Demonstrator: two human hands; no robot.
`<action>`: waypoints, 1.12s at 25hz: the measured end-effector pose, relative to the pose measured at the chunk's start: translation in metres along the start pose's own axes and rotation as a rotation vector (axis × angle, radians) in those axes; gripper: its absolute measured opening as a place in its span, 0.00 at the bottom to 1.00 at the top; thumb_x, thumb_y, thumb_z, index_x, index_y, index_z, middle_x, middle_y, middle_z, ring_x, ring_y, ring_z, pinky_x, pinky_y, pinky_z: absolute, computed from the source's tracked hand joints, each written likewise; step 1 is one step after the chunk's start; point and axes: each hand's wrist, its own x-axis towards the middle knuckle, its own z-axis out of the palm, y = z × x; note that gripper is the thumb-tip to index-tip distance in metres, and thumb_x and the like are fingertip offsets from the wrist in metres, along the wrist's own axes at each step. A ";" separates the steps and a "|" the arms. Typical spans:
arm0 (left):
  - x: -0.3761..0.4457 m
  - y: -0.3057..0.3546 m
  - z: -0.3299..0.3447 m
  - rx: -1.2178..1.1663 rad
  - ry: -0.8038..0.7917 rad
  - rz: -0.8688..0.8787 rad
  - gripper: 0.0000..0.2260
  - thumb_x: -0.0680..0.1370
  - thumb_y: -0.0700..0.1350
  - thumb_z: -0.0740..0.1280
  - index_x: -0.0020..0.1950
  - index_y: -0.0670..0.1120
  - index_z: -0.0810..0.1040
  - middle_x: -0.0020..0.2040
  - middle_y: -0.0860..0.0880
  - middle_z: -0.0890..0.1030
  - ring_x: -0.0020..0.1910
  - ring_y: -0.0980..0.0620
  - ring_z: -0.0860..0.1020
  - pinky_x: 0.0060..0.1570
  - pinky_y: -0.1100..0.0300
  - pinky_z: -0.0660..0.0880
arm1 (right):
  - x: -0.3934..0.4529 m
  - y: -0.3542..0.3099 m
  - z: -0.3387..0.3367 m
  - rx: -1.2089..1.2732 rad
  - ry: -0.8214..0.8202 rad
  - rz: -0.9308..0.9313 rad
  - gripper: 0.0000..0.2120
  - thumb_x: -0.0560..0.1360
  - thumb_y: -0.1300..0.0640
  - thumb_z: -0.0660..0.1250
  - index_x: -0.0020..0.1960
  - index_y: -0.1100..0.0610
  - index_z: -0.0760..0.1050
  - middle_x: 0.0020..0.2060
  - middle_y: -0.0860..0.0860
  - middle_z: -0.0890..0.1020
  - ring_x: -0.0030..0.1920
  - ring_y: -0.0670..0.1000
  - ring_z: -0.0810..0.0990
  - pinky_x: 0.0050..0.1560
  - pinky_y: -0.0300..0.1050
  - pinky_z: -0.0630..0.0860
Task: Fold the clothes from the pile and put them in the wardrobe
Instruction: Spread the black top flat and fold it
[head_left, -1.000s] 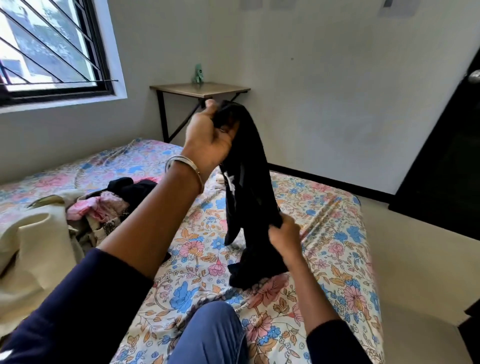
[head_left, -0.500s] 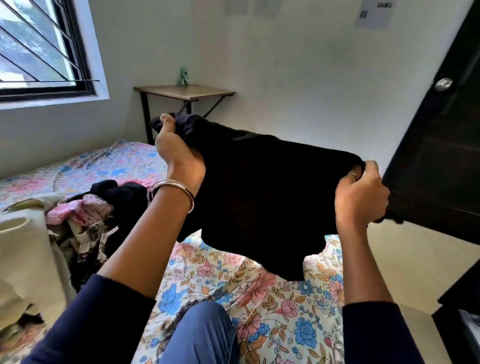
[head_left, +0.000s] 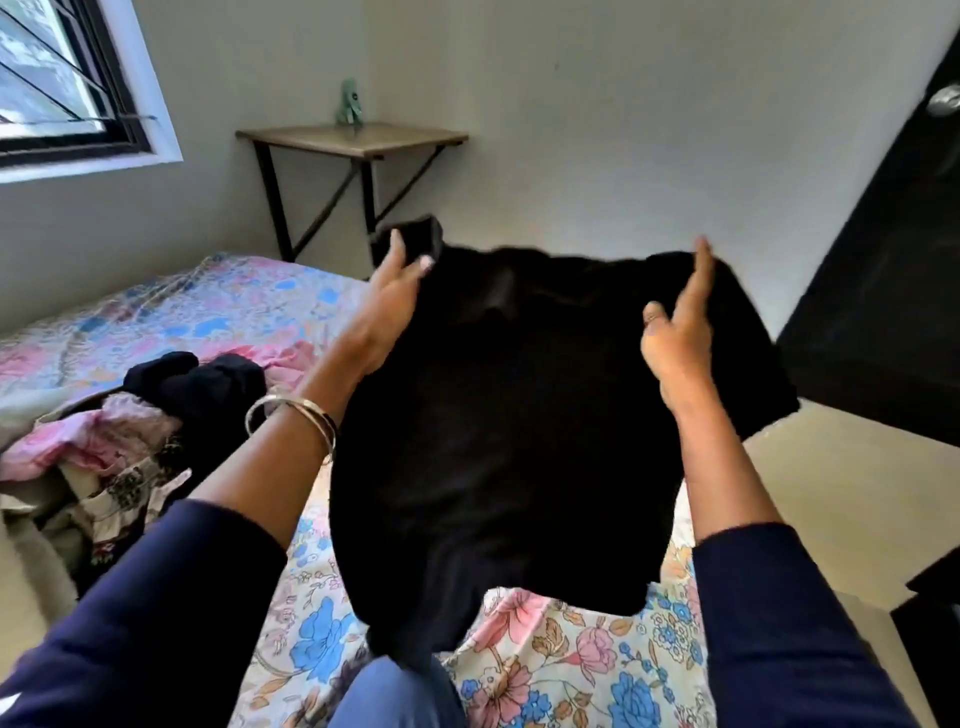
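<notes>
Bedroom, mid-fold: I see the black garment (head_left: 509, 426) spread in the air above the floral bed (head_left: 545, 670), top corners pinched by the left hand (head_left: 387, 306) & right hand (head_left: 678, 332), thumbs on the near side, other fingers behind the cloth. Clothes pile (head_left: 140, 436) lies at left on the bed, w/ a small table (head_left: 353, 140) by the far wall.

— What's the black garment (head_left: 498, 426) like?
— Soft, matt cloth with no sheen.
— The bedsheet (head_left: 545, 670)?
— Smooth floral-printed cotton-like fabric.
— And the bangles (head_left: 298, 415)?
— Thin, shiny metal.
— The side table (head_left: 353, 139)?
— Matt wood-look top on black metal legs; the door knob (head_left: 943, 101) looks polished metal.
</notes>
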 end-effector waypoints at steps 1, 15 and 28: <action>0.000 -0.026 0.000 0.196 -0.030 -0.091 0.28 0.80 0.42 0.63 0.78 0.48 0.56 0.63 0.47 0.75 0.60 0.52 0.74 0.66 0.54 0.69 | -0.003 0.031 0.013 -0.022 -0.146 0.070 0.38 0.76 0.68 0.58 0.78 0.42 0.50 0.75 0.52 0.65 0.71 0.49 0.67 0.69 0.41 0.65; -0.205 -0.216 0.103 1.460 -0.686 -0.126 0.29 0.72 0.58 0.69 0.69 0.49 0.65 0.63 0.47 0.68 0.63 0.43 0.66 0.55 0.44 0.68 | -0.209 0.188 -0.016 -0.445 -0.823 0.246 0.19 0.67 0.49 0.79 0.56 0.46 0.79 0.57 0.43 0.78 0.59 0.46 0.72 0.61 0.43 0.69; -0.133 -0.096 0.039 0.732 -0.166 0.083 0.08 0.73 0.42 0.72 0.52 0.45 0.81 0.44 0.52 0.80 0.41 0.56 0.76 0.37 0.74 0.68 | -0.172 0.137 -0.040 -0.879 0.089 0.197 0.14 0.72 0.65 0.70 0.57 0.60 0.78 0.53 0.61 0.80 0.54 0.63 0.76 0.52 0.60 0.71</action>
